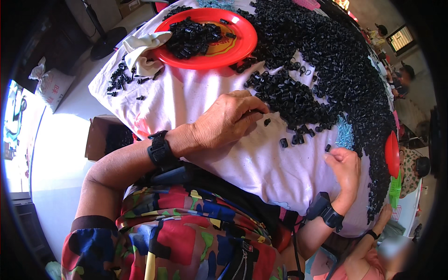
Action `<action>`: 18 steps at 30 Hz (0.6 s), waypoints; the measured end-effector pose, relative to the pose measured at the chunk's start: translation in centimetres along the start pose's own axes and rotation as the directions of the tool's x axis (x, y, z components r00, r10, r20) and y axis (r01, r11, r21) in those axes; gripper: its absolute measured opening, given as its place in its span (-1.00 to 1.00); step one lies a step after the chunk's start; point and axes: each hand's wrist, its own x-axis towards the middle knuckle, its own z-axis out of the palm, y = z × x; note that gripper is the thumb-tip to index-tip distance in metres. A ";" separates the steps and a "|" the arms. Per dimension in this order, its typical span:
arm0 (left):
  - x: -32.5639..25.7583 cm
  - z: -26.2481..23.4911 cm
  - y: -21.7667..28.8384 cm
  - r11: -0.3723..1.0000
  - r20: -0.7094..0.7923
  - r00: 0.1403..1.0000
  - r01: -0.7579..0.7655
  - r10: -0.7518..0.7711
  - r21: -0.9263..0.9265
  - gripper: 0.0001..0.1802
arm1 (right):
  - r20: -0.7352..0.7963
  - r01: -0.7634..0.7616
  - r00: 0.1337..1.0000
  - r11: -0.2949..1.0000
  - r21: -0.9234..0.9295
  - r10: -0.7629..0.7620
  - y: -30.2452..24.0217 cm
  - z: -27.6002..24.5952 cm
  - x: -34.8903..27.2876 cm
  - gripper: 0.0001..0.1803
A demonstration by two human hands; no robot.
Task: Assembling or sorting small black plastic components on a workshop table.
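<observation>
On the cloth-covered table lies a pile of small black plastic parts [291, 95]. My left hand [228, 119] is closed in a pinch at the near edge of this pile; what its fingertips hold, if anything, is hidden. Just beside those fingertips a single black part [267, 122] lies on the pale cloth [261, 158]. To the right, my right hand [344, 167] pinches a small black plastic part [328, 148] between thumb and forefinger. Several loose black parts [297, 139] are scattered between my two hands.
A red plate [245, 39] heaped with black parts stands at the far left, a whitish glove [140, 53] against its rim. Tiny clear-blue pieces [344, 133] lie near my right hand. An open cardboard box [98, 137] is below the table's left edge. A co-worker's arm [373, 233] reaches in at right.
</observation>
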 end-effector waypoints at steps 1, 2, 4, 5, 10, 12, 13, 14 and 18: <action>0.1 0.0 0.2 1.000 0.001 1.000 -0.002 0.002 -0.002 -0.76 | -0.002 -0.002 1.000 1.000 -0.001 0.002 -0.1 0.0 -0.1 -0.76; 0.1 -0.2 0.7 0.994 0.025 0.996 0.092 -0.091 -0.056 -0.75 | 0.011 0.025 1.000 0.998 0.065 -0.025 -0.3 0.0 -0.2 -0.76; 0.1 -0.4 1.2 0.977 0.052 0.982 0.189 -0.184 -0.104 -0.74 | 0.024 0.054 0.998 0.990 0.133 -0.058 -1.0 0.1 -0.2 -0.75; 0.1 -0.5 1.3 0.975 0.051 0.980 0.198 -0.194 -0.104 -0.73 | 0.016 0.044 0.999 0.989 0.139 -0.047 -1.5 0.2 -0.1 -0.77; 0.0 -0.1 -0.3 0.999 -0.001 1.000 -0.027 0.027 0.026 -0.70 | -0.158 0.212 0.973 0.927 0.311 -0.169 -1.0 1.9 1.1 -0.81; 0.0 -0.1 -0.3 0.999 0.035 0.999 -0.035 0.034 0.036 -0.71 | -0.103 0.172 0.985 0.872 0.458 -0.140 -1.5 2.2 1.2 -0.80; -0.1 -0.1 -0.2 0.999 0.032 0.999 -0.032 0.031 0.041 -0.71 | -0.101 0.176 0.984 0.870 0.460 -0.146 -1.9 2.3 1.2 -0.80; -0.1 -0.1 -0.1 0.999 0.033 0.999 -0.018 0.016 0.042 -0.72 | -0.107 0.191 0.981 0.862 0.470 -0.159 -2.4 2.4 1.2 -0.81; 0.0 0.0 0.2 1.000 0.027 0.999 0.022 -0.022 0.017 -0.73 | -0.168 0.248 0.965 0.912 0.327 -0.202 -2.3 2.2 0.9 -0.81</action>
